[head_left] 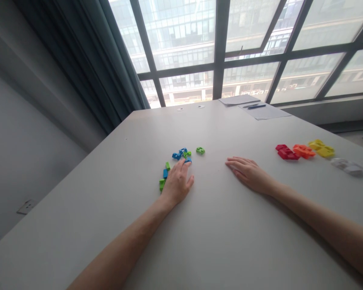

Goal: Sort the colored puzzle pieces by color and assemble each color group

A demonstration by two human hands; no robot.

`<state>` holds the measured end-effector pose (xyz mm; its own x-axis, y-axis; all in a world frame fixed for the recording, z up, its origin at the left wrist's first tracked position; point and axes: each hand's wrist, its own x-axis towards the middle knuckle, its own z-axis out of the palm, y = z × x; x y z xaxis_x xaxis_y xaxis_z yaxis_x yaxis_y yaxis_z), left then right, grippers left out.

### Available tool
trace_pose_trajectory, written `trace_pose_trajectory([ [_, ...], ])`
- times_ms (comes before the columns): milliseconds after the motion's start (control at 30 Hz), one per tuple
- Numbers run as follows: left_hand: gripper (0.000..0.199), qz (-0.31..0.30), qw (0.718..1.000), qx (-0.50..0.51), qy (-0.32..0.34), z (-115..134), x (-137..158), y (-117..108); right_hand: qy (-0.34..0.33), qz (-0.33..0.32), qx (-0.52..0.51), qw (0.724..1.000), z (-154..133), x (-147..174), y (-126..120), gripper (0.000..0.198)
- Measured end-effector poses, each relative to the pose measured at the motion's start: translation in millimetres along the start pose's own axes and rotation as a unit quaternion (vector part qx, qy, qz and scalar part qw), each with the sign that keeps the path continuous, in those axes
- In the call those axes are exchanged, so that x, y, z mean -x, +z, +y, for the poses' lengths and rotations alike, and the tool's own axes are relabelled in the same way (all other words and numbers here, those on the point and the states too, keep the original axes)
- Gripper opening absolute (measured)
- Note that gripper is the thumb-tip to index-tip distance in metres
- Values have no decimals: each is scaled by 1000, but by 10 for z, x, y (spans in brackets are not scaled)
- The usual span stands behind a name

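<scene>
My left hand (177, 181) reaches over a loose group of small blue and green plastic blocks, its thumb apart from the fingers. Its fingertips are at a blue block (188, 160), which they partly cover; whether they press on it I cannot tell. Just beyond lie more blue blocks (177, 156) and a bright green block (186, 154). Along the hand's left side are a green block (167, 166), a blue block (165, 173) and another green block (162, 184). A separate green block (200, 150) sits farther right. My right hand (250, 174) rests flat on the table, fingers stretched out, holding nothing.
On the white table (218, 233), red blocks (286, 153), orange blocks (304, 151), yellow blocks (321, 148) and whitish blocks (347, 166) lie to the right. Papers (268, 112) with pens (256, 106) are at the far edge, near the window. A dark curtain (109, 60) hangs at left.
</scene>
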<state>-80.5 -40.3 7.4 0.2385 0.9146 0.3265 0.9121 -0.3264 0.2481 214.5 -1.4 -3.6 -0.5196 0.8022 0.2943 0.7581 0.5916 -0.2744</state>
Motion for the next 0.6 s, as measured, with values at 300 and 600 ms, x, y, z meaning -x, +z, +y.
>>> trace_pose_trajectory([
  [300, 42, 61, 998, -9, 30, 62, 33, -88, 4, -7, -4, 1000, 11, -1, -5, 38],
  [600, 33, 40, 998, 15, 54, 23, 31, -66, 4, 3, -10, 1000, -8, -1, -13, 37],
])
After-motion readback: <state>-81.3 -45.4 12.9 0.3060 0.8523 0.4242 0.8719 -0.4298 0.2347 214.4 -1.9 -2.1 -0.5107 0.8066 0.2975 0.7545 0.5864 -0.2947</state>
